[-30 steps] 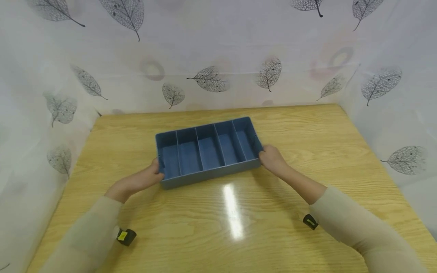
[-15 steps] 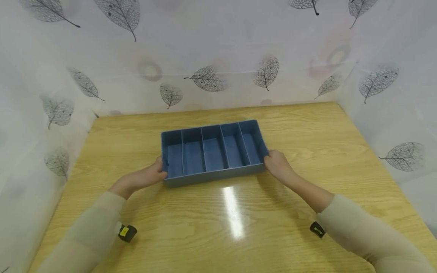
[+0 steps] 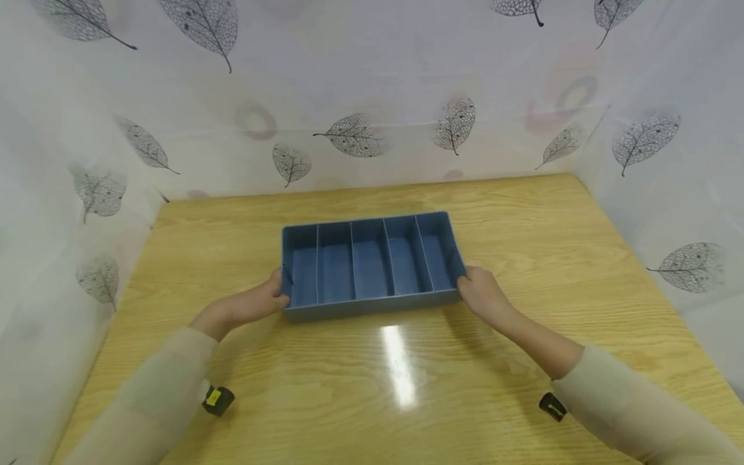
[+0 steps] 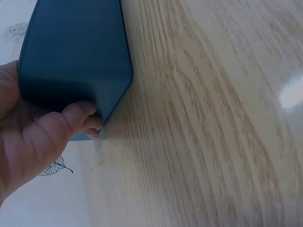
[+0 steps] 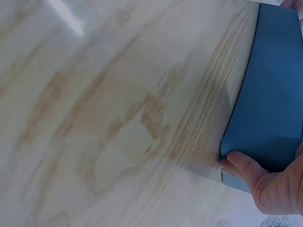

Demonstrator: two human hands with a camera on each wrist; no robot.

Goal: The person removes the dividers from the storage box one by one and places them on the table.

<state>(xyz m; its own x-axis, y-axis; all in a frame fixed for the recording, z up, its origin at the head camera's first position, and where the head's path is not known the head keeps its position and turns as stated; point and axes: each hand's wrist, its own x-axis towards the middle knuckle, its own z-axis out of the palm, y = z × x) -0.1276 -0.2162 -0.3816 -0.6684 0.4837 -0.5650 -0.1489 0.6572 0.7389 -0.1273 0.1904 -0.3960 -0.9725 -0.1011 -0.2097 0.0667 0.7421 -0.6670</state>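
A blue rectangular tray (image 3: 372, 307), split by thin dividers into several compartments, is between my two hands over the middle of the wooden table. No items show in its compartments. My left hand (image 3: 250, 305) grips its left end; in the left wrist view the fingers (image 4: 78, 113) curl against the tray's end wall. At the opposite end, my right hand (image 3: 488, 300) holds the near right corner, and the right wrist view shows its fingers (image 5: 244, 165) bent around the lower edge. Whether the tray's underside touches the table cannot be made out.
The wood-grain table (image 3: 325, 400) extends around the tray, with a bright light reflection in front. Behind and at both sides hangs a white curtain (image 3: 383, 77) printed with leaves. Small black devices with yellow marks (image 3: 218, 401) sit by both sleeves.
Both hands have carried the tray rightward and slightly closer to me. Its right end has swung nearer, so it lies straighter across the table. The grip looks the same.
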